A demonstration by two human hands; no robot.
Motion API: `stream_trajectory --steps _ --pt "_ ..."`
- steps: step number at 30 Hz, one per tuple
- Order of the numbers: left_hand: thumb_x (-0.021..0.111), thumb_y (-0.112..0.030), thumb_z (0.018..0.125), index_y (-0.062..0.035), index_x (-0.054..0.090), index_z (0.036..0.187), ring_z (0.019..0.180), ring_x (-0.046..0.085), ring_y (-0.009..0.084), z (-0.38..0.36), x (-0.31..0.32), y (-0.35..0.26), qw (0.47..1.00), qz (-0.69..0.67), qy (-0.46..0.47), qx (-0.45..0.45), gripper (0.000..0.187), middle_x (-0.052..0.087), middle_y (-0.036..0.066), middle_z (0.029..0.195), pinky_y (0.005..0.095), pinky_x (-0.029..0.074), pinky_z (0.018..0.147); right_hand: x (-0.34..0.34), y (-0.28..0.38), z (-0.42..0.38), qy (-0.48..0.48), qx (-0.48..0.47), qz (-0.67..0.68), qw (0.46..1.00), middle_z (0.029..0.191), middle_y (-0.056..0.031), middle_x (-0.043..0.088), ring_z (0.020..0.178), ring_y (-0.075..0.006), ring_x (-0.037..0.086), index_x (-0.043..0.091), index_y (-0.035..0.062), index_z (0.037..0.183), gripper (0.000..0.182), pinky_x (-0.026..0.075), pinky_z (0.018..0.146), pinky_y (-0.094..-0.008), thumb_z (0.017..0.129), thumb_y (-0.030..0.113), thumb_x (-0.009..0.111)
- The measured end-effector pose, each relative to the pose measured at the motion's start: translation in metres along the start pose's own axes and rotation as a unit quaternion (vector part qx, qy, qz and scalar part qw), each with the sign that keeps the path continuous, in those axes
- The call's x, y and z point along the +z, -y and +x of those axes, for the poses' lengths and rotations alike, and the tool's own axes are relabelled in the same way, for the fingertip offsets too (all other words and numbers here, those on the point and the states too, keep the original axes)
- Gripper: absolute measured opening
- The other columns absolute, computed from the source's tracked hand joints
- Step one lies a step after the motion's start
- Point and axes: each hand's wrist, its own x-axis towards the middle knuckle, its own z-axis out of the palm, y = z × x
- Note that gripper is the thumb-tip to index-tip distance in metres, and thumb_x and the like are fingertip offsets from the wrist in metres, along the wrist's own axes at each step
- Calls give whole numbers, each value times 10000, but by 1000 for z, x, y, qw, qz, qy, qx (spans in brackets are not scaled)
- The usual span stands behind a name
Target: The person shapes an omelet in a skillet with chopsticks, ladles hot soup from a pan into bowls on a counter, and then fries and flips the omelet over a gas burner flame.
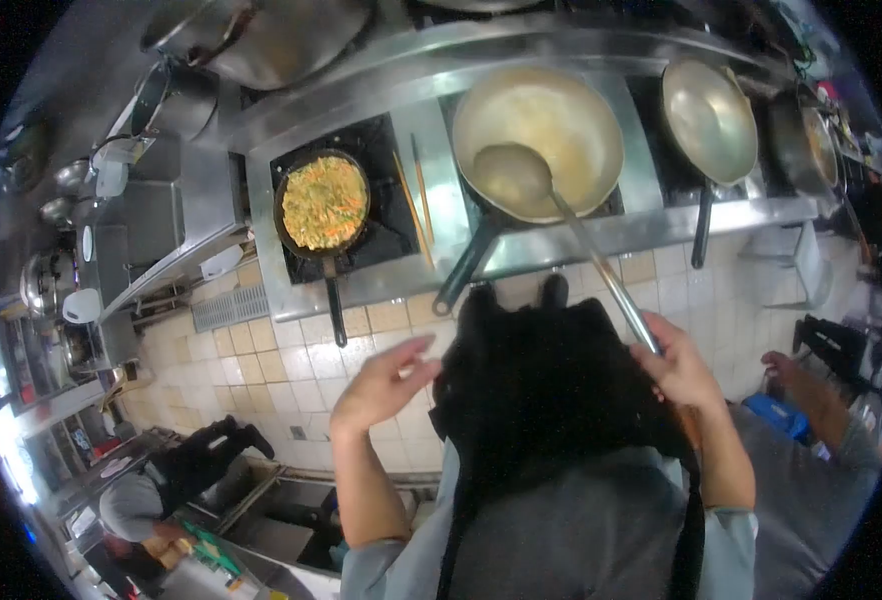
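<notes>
My right hand (681, 365) is closed around the long handle of a metal ladle (514, 182). The ladle's bowl rests inside a large pale wok (586, 120), whose inner surface looks wet and yellowish. My left hand (389, 385) is in the air in front of my dark apron (551, 390), fingers apart, holding nothing. Nearest to it are the handles of the wok and of a frying pan (329, 275). In that pan lies a flat, round mix of yellow food with orange and green bits (323, 203).
Two long chopsticks (416, 195) lie beside the left burner. Another pan (711, 120) sits on the right burner, with a further pan beyond it. Large pots (281, 40) stand behind. One person (151, 495) is at the lower left; another person's hand (781, 370) shows at right.
</notes>
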Motion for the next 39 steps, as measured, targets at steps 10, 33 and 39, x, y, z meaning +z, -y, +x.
stream_trajectory --steps 10,33,39 --pt "685 -127 922 -20 655 1226 879 642 106 47 0 -61 941 -55 -288 171 324 715 76 980 249 517 792 -1 -9 -6 -46 -138 -133 980 804 -84 604 755 -141 555 496 14 1351 457 463 709 -289 913 74 614" --pt "648 -182 892 -90 728 1024 901 671 367 223 27 -141 879 278 -185 339 180 698 172 979 425 533 821 -8 -1 -20 21 4 270 963 658 -12 505 349 -68 399 506 0 1297 403 333 301 -217 901 66 544" --pt "637 -182 890 -110 726 1034 920 660 379 230 35 -161 877 350 -151 293 184 692 178 995 455 528 830 -8 -1 -24 14 10 269 963 656 -3 503 367 -62 413 530 27 1285 380 334 313 -213 912 88 559"
